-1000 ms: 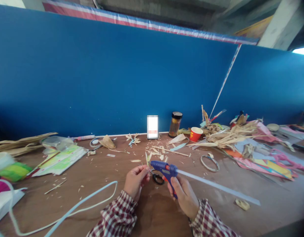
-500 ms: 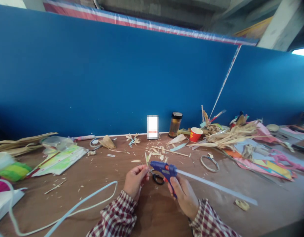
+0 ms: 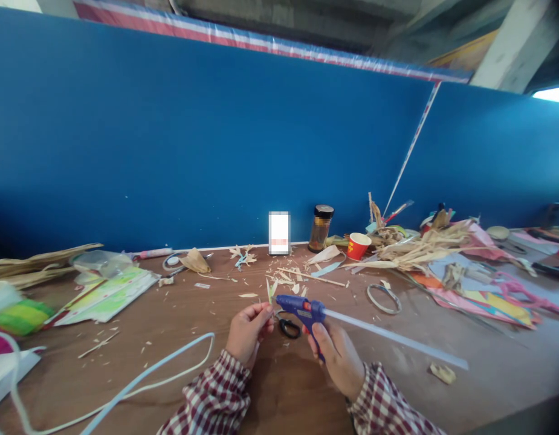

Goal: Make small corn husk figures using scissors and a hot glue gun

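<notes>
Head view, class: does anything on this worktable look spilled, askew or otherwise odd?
Yes. Pale husk scraps lie scattered across the brown table beyond the hands, and the blue glue gun in the right hand has a long glue stick jutting out behind.

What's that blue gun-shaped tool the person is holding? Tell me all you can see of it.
The glue gun is small, blue plastic, with a reddish label on its side. The right hand grips its handle, holding it above the wooden table. Its nozzle points left toward a pale leaf-like strip pinched in the left hand. A long translucent glue stick juts out behind.
</notes>
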### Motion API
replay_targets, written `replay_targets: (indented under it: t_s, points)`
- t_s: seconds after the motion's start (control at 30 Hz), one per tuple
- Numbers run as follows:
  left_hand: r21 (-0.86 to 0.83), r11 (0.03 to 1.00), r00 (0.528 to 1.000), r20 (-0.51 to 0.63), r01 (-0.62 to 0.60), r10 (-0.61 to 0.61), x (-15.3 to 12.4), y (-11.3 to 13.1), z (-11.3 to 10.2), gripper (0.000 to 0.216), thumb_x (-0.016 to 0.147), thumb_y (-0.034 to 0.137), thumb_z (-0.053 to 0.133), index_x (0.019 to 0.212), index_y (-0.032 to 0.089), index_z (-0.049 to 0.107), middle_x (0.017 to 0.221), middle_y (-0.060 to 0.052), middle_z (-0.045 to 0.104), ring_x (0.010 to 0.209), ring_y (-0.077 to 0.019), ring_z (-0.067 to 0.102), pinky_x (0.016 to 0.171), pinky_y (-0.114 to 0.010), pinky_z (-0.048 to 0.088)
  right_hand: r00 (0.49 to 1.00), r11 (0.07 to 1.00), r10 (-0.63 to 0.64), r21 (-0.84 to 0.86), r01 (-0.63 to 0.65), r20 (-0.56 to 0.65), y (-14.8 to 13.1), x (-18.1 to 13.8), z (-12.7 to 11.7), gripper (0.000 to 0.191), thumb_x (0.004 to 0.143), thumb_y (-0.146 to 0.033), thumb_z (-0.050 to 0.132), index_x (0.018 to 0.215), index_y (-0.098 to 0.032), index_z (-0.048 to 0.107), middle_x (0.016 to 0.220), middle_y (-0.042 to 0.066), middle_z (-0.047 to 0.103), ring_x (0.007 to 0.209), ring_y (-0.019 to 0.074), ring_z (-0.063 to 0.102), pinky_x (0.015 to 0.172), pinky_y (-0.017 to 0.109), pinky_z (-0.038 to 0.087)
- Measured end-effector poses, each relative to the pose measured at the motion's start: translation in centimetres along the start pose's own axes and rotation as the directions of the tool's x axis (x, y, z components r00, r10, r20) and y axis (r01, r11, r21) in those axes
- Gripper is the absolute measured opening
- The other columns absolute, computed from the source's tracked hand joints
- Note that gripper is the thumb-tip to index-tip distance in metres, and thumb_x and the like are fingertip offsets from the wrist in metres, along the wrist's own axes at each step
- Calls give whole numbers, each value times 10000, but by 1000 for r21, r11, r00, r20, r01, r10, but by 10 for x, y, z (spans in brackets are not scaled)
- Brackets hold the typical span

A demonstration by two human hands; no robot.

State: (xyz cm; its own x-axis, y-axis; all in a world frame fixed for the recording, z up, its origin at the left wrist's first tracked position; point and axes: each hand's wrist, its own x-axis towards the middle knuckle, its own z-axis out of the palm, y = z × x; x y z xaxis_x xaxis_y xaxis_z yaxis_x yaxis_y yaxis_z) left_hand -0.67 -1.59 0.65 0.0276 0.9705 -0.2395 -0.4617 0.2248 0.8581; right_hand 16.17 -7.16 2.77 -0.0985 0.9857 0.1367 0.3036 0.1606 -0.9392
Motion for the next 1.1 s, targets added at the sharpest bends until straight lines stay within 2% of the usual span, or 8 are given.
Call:
replay_targets:
  t_s: [0.33,0.53,0.9,1.1]
  points:
    - [-1,1000,1000,-4,-4,4,1,0,0,271,532,282,749,708,104,645,577,0,599,449,-44,498,422,-138,415,1000,999,6,-49,-5,17,0,0,-1,382,874,-444,268,751,-164,498,554,-15,454,457,97,437,432,203,335]
    - [-19,1000,1000,-5,-3,2,0,0,1,273,521,284,754,702,110,647,581,3,603,450,-40,497,449,-148,434,1000,998,4,-62,-3,8,2,-1,-2,381,880,-427,272,789,-152,520,567,-15,454,461,89,424,428,195,327]
    - [-28,1000,1000,-2,6,-6,1,0,2,288,515,279,759,711,101,645,536,6,587,445,-44,504,436,-137,434,1000,997,-13,-79,14,15,4,0,-2,373,887,-419,259,733,-163,482,568,-21,455,476,82,428,451,189,328]
    - [-20,1000,1000,-5,-9,9,0,0,1,280,527,279,753,715,102,647,578,-2,603,453,-40,505,435,-135,435,1000,994,-23,-105,25,17,3,0,-4,384,887,-413,259,770,-154,516,568,-17,460,469,86,429,445,191,327]
